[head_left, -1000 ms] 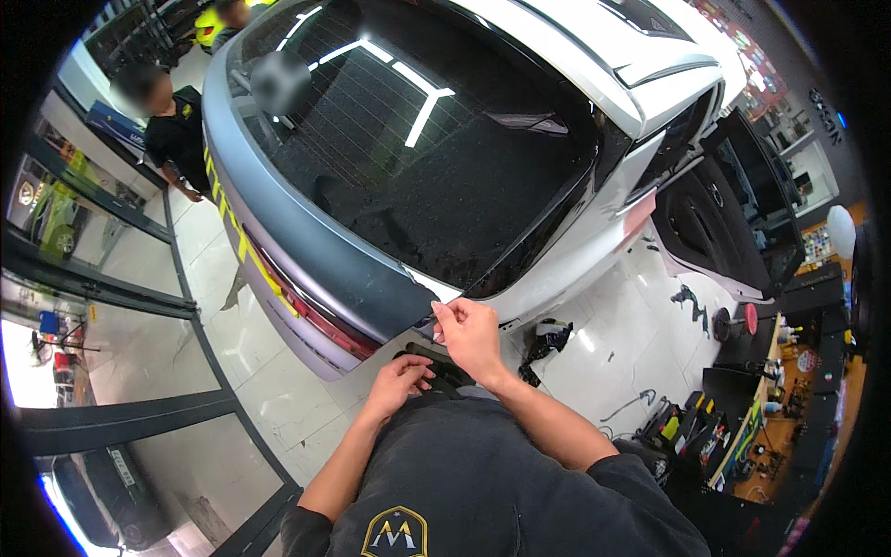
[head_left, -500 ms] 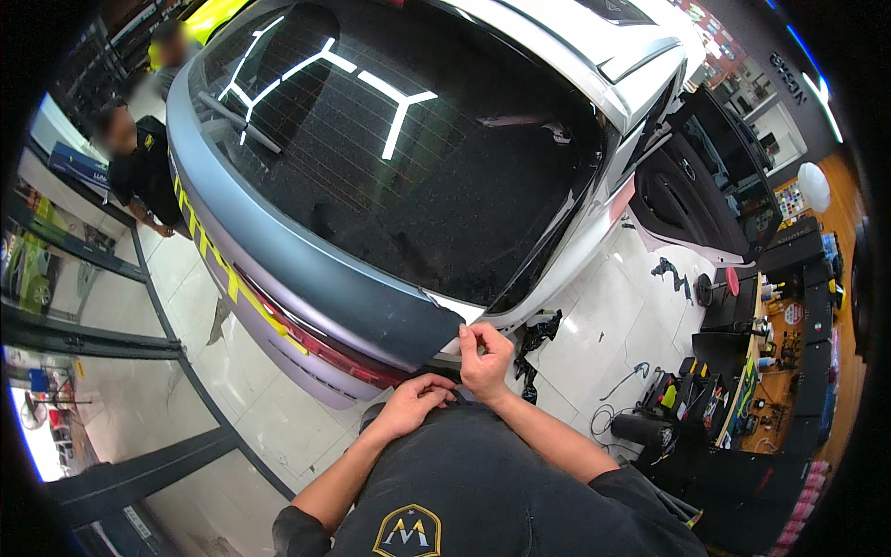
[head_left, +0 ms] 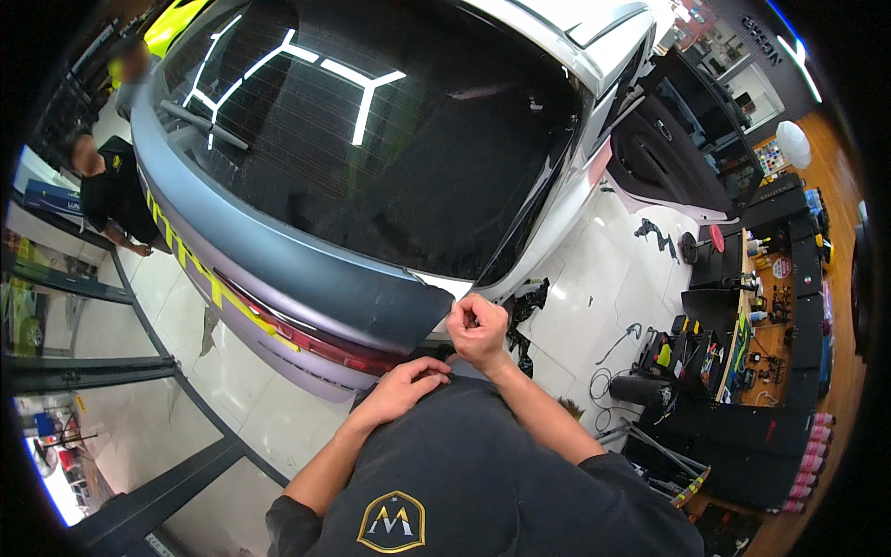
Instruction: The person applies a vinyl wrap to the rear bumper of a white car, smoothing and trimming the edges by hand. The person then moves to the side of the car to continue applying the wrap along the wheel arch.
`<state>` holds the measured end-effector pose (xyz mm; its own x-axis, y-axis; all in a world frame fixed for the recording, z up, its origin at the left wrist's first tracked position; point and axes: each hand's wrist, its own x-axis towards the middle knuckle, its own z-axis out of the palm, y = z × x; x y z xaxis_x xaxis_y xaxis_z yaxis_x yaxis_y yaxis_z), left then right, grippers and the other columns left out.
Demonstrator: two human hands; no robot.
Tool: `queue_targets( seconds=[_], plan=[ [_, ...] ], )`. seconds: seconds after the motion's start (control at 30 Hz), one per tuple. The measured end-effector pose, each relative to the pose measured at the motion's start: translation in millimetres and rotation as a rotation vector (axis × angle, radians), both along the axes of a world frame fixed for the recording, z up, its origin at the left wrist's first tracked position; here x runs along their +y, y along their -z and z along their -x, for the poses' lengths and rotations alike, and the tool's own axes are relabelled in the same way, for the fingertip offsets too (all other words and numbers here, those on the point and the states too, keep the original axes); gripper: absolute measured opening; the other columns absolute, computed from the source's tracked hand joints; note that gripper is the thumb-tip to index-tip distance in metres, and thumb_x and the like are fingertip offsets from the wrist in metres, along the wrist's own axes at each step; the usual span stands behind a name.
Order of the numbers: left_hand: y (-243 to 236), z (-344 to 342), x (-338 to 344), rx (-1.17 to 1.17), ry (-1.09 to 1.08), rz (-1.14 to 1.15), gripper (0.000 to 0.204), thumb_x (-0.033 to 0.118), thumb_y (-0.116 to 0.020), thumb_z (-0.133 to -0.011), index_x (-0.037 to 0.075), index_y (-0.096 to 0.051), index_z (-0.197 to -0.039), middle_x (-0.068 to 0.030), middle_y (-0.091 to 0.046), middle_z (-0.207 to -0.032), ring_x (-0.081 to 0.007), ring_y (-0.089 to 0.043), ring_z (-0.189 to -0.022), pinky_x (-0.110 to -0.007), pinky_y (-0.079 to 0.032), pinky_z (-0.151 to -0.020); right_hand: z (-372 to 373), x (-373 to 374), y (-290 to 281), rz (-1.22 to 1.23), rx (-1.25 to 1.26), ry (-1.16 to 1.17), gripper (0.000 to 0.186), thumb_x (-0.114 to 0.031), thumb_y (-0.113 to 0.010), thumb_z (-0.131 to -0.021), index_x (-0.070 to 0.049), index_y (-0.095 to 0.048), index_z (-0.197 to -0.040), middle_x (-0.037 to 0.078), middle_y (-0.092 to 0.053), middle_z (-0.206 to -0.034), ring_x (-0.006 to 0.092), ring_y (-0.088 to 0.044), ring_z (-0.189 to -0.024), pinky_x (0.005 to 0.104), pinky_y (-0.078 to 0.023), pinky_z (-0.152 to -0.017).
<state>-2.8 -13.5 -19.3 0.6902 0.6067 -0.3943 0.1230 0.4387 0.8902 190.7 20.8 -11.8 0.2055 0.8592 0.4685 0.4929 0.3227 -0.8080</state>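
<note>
Indoors, hands: two, bare; the right hand (head_left: 478, 332) pinches the film's corner; the left hand (head_left: 401, 392) is loosely bent, its grip impossible to tell.
Film: one blue-grey sheet (head_left: 371, 295) along the tailgate, below the rear window (head_left: 371, 176).
Co-workers: two (head_left: 121, 190), far left.
Half-second's change: right fingers curled tighter, car farther left in view.
Forearms: both extended, right reaching farther.
</note>
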Motion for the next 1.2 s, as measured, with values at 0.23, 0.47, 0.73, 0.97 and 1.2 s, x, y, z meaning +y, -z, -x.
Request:
queue_targets(
  seconds=[0.23, 0.47, 0.73, 0.97, 1.2],
  plan=[
    [-1.1, 0.1, 1.0, -0.004, 0.033, 0.004, 0.031, 0.014, -0.059, -0.102, -0.002, -0.063, -0.127, -0.0100, -0.069, -0.116, -0.0165, -0.064, -0.112, -0.030, -0.048, -0.099, 4.7, -8.6, -5.5, 0.048, 0.024, 0.007, 0.013, 0.004, -0.069, -0.080, -0.003, -0.059, -0.074, 0.002, -0.056, -0.062, 0.0068, -0.051, -0.050, 0.0252, -0.040, -0.046],
    [3.5, 3.8, -2.5, -0.030, 0.030, 0.016, 0.029, 0.014, -0.059, -0.102, -0.002, -0.063, -0.126, -0.0098, -0.069, -0.114, -0.0164, -0.064, -0.110, -0.030, -0.048, -0.098, 0.3, -22.1, -16.8, 0.205, 0.177, 0.061, 0.029, -0.018, -0.064, -0.098, 0.002, -0.061, -0.078, 0.009, -0.060, -0.064, 0.0148, -0.053, -0.051, 0.0325, -0.043, -0.051],
    [3.2, 0.8, -1.5, 0.005, 0.029, 0.007, 0.032, 0.016, -0.059, -0.102, -0.001, -0.061, -0.129, -0.0089, -0.070, -0.114, -0.0150, -0.063, -0.110, -0.030, -0.048, -0.098, 15.8, -14.0, -20.6, 0.348, 0.135, 0.095, 0.035, -0.019, -0.066, -0.098, 0.002, -0.059, -0.071, 0.009, -0.050, -0.054, 0.0104, -0.044, -0.050, 0.0331, -0.033, -0.048],
    [7.5, 3.8, -5.0, -0.014, -0.021, 0.007, 0.033, 0.016, -0.059, -0.101, -0.001, -0.061, -0.130, -0.0100, -0.069, -0.115, -0.0152, -0.063, -0.110, -0.031, -0.048, -0.098, 10.5, -3.1, -10.4, 0.204, 0.223, 0.004, 0.031, -0.010, -0.065, -0.095, 0.001, -0.057, -0.067, -0.001, -0.047, -0.054, 0.0056, -0.039, -0.053, 0.0289, -0.030, -0.047],
    [10.3, 2.4, -9.6, -0.005, -0.074, 0.006, 0.033, 0.015, -0.059, -0.102, -0.001, -0.060, -0.130, -0.0087, -0.070, -0.114, -0.0139, -0.064, -0.108, -0.030, -0.049, -0.097, 20.1, -6.5, -29.7, 0.159, -0.022, -0.049, 0.028, -0.008, -0.069, -0.087, 0.000, -0.054, -0.064, 0.011, -0.048, -0.055, 0.0196, -0.046, -0.046, 0.0348, -0.036, -0.046]
  ],
)
